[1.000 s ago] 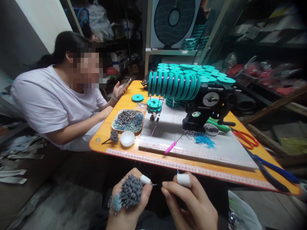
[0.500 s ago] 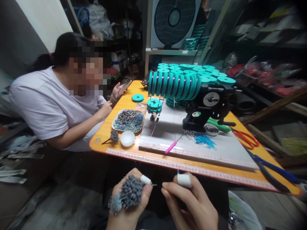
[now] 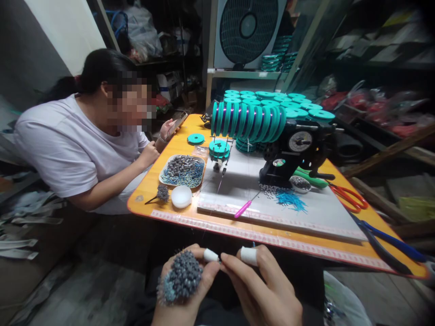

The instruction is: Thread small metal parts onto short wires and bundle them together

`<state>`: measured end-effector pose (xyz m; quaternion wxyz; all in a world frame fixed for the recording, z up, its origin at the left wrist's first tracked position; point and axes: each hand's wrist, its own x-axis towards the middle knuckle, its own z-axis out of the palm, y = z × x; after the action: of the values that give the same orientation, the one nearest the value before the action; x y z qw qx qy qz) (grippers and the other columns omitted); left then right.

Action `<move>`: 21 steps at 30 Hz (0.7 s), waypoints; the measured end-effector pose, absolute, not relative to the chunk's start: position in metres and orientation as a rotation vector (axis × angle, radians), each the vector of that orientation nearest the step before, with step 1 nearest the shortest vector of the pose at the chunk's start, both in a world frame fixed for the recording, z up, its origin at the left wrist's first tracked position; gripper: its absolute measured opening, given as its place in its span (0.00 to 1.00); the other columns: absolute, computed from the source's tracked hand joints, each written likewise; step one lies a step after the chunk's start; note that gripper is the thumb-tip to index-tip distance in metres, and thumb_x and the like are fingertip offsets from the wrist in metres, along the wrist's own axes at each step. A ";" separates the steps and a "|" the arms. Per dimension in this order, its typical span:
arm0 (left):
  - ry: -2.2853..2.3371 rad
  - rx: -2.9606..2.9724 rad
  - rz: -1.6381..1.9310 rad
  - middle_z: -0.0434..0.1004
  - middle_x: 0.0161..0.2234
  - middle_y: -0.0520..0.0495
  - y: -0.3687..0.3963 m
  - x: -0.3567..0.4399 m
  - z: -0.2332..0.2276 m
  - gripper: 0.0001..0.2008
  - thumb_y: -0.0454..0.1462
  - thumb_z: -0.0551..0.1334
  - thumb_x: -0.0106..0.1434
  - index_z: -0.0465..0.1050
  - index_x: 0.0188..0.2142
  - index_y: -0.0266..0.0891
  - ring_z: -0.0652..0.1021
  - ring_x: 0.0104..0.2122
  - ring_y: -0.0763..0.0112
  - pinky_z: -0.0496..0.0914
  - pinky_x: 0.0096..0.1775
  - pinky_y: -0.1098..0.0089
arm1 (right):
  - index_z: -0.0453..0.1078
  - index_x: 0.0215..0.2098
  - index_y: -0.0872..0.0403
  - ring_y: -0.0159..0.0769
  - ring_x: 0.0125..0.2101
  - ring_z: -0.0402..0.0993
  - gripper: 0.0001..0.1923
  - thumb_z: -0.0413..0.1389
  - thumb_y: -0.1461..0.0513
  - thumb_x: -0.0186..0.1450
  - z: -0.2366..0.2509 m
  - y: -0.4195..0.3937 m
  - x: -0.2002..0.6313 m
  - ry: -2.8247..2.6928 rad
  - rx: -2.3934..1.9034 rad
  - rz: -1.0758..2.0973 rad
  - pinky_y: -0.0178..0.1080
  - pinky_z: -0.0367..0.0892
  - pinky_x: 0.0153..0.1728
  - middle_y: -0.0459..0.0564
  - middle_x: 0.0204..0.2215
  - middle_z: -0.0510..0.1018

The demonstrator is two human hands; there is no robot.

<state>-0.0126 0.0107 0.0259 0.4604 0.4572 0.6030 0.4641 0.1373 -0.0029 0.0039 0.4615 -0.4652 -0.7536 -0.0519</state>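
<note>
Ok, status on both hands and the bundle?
Left hand holds grey bead bundle. Right hand pinching at left fingertips. Nothing between them.

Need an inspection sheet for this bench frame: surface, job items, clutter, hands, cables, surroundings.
Surface: orange table carrying a white board.
Job's things: bundle of grey beaded pieces in the left hand; a thin thread runs up from the hands toward the board.
Clutter: tray of grey and blue pieces, white lid, pink tool, red scissors, blue pliers.
Hands: left hand closed on the bundle; right hand pinching at the left thumb tip, white tape on fingers.
Cables: nothing seen.
Surroundings: black machine with teal spools; a seated person holding a phone; fan.
</note>
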 end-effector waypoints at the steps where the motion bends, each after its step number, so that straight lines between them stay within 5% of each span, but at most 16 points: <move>1: 1.489 1.142 1.117 0.74 0.25 0.53 0.011 -0.015 0.023 0.11 0.48 0.68 0.53 0.80 0.26 0.44 0.74 0.27 0.74 0.69 0.35 0.75 | 0.74 0.49 0.58 0.29 0.38 0.67 0.15 0.58 0.72 0.64 0.004 -0.003 0.138 -1.868 -1.152 -0.113 0.30 0.67 0.37 0.53 0.35 0.70; 6: 1.383 1.357 0.979 0.79 0.29 0.48 0.022 -0.031 0.009 0.12 0.47 0.69 0.55 0.79 0.29 0.40 0.77 0.31 0.71 0.73 0.36 0.75 | 0.70 0.53 0.59 0.33 0.42 0.68 0.15 0.53 0.66 0.69 0.011 0.003 0.141 -1.950 -1.112 -0.086 0.33 0.68 0.41 0.54 0.38 0.73; 10: 1.183 1.335 0.859 0.75 0.28 0.52 0.034 -0.047 0.012 0.09 0.38 0.71 0.54 0.75 0.32 0.38 0.74 0.27 0.76 0.70 0.32 0.79 | 0.72 0.35 0.58 0.29 0.32 0.61 0.04 0.56 0.66 0.67 0.022 0.011 0.143 -2.105 -1.080 -0.046 0.32 0.57 0.32 0.50 0.29 0.69; 13: 1.137 1.482 0.831 0.73 0.25 0.52 0.043 -0.055 0.021 0.05 0.32 0.68 0.56 0.73 0.26 0.36 0.73 0.26 0.77 0.68 0.30 0.80 | 0.65 0.25 0.58 0.29 0.29 0.56 0.11 0.54 0.68 0.67 0.027 0.015 0.143 -2.228 -0.980 -0.024 0.33 0.48 0.29 0.48 0.25 0.66; 21: 1.359 1.592 1.208 0.83 0.30 0.47 0.086 -0.050 0.029 0.09 0.41 0.68 0.58 0.79 0.31 0.35 0.81 0.31 0.69 0.75 0.37 0.74 | 0.65 0.27 0.58 0.27 0.27 0.55 0.10 0.52 0.70 0.67 0.035 0.013 0.159 -2.119 -0.989 -0.162 0.33 0.50 0.29 0.47 0.23 0.62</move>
<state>-0.0499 0.0859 0.0294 0.3545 0.6159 0.5258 0.4674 0.1588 0.0132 0.0348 0.3882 -0.3886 -0.8332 -0.0635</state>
